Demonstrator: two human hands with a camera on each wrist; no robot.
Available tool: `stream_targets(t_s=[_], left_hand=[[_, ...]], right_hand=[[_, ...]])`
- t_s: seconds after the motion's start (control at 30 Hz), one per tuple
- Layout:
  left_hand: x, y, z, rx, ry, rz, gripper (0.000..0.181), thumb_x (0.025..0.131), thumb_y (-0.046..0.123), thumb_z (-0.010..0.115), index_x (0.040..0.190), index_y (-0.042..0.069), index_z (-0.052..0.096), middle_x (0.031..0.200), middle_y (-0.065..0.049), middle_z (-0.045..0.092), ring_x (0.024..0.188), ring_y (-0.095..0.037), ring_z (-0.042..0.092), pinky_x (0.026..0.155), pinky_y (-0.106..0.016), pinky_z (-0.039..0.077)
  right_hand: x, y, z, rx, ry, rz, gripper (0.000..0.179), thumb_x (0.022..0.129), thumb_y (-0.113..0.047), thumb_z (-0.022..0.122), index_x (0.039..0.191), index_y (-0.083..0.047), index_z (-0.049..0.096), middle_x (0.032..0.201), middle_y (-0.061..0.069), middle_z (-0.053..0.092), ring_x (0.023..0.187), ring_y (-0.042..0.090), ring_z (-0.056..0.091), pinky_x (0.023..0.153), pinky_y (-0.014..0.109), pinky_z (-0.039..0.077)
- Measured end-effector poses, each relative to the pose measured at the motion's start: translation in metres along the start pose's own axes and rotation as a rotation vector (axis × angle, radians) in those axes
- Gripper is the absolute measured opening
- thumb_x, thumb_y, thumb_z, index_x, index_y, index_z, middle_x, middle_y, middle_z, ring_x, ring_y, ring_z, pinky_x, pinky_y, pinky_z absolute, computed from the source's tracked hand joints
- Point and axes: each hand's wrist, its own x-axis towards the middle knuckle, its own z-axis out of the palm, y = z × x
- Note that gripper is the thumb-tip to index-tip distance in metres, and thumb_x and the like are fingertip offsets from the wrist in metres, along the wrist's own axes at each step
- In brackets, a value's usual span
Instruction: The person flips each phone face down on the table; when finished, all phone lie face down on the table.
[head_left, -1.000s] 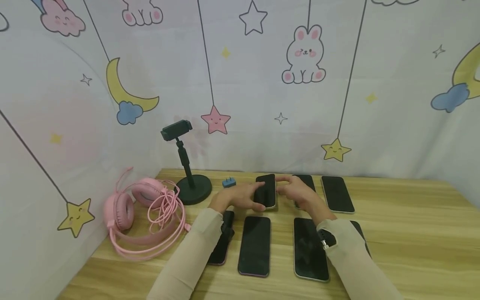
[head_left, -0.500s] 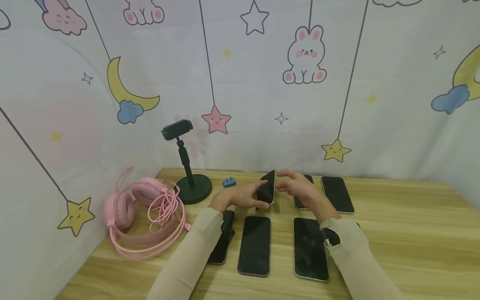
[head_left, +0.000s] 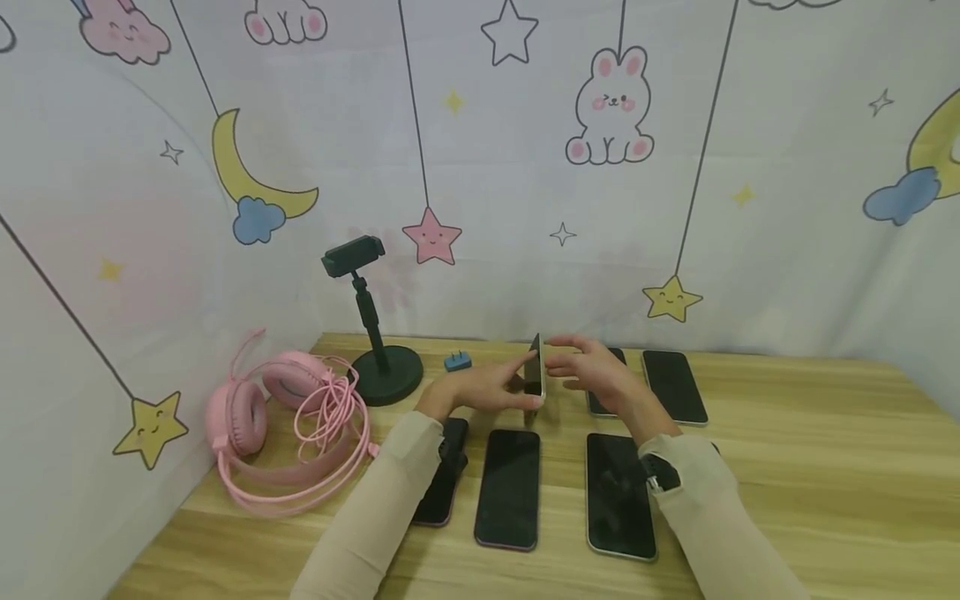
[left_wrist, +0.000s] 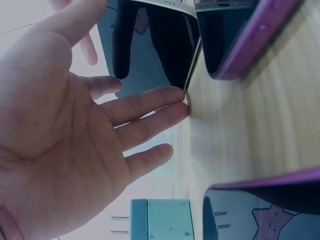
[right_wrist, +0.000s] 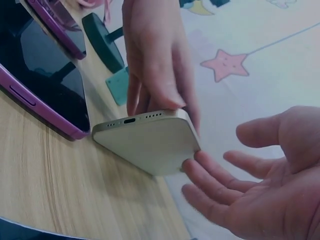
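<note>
Pale-backed phone (right_wrist: 147, 137) at the far middle of the wooden table (head_left: 810, 467), tipped up steeply, screen facing left. Left hand (head_left: 483, 389) grips it, thumb on the near end. Right hand (head_left: 596, 375) grasps nothing; fingers loosely extended, tips at the pale back. Blue plug (head_left: 457, 361) to the left; dark-screened phone (head_left: 675, 386) flat, far right.

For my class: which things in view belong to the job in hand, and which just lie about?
In the job:
tilted phone
left hand
right hand

Apparently just lying about:
flat phones
pink headphones
dark stand
blue plug
</note>
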Motion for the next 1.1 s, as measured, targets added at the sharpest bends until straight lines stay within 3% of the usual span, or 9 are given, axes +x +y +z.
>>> stream_targets(t_s=[0.3, 0.57, 0.77, 0.93, 1.1], left_hand=[[-0.004, 0.002, -0.006, -0.124, 0.029, 0.032, 0.088, 0.1, 0.045, 0.058, 0.162, 0.017, 0.002, 0.141, -0.016, 0.056, 0.129, -0.026, 0.055, 0.099, -0.043, 0.049], [-0.006, 0.0, -0.009, -0.177, 0.024, 0.055, 0.086, 0.1, 0.036, 0.061, 0.162, 0.016, 0.005, 0.135, -0.017, 0.06, 0.122, -0.025, 0.06, 0.096, -0.042, 0.05], [-0.009, 0.0, -0.012, -0.146, 0.022, 0.064, 0.082, 0.1, 0.035, 0.061, 0.162, 0.018, 0.011, 0.136, -0.015, 0.059, 0.125, -0.026, 0.058, 0.098, -0.043, 0.049], [-0.013, -0.003, -0.017, -0.111, 0.033, 0.053, 0.08, 0.098, 0.035, 0.065, 0.161, 0.02, 0.019, 0.138, -0.014, 0.058, 0.127, -0.026, 0.056, 0.102, -0.044, 0.046], [-0.015, -0.003, -0.022, -0.087, 0.041, 0.082, 0.079, 0.096, 0.029, 0.069, 0.159, 0.012, 0.025, 0.132, -0.015, 0.061, 0.121, -0.025, 0.059, 0.101, -0.043, 0.047]], right_hand=[[0.002, 0.001, 0.002, -0.005, -0.042, -0.035, 0.053, 0.105, -0.013, 0.048, 0.154, 0.0, 0.031, 0.142, 0.028, 0.051, 0.134, 0.04, 0.047, 0.113, 0.054, 0.031], [0.002, 0.005, 0.003, -0.042, -0.113, -0.01, 0.053, 0.105, -0.015, 0.05, 0.154, 0.0, 0.032, 0.142, 0.026, 0.051, 0.132, 0.039, 0.049, 0.111, 0.055, 0.034], [0.002, 0.008, 0.003, -0.067, -0.161, -0.004, 0.052, 0.106, -0.016, 0.048, 0.152, 0.002, 0.034, 0.143, 0.027, 0.05, 0.133, 0.041, 0.048, 0.111, 0.056, 0.033], [0.002, 0.013, 0.005, -0.088, -0.227, 0.059, 0.053, 0.106, -0.018, 0.046, 0.153, 0.004, 0.033, 0.147, 0.027, 0.046, 0.134, 0.041, 0.047, 0.112, 0.055, 0.032], [0.003, 0.017, 0.007, -0.095, -0.246, 0.075, 0.053, 0.106, -0.015, 0.046, 0.153, 0.005, 0.032, 0.15, 0.028, 0.042, 0.133, 0.041, 0.049, 0.112, 0.056, 0.032]])
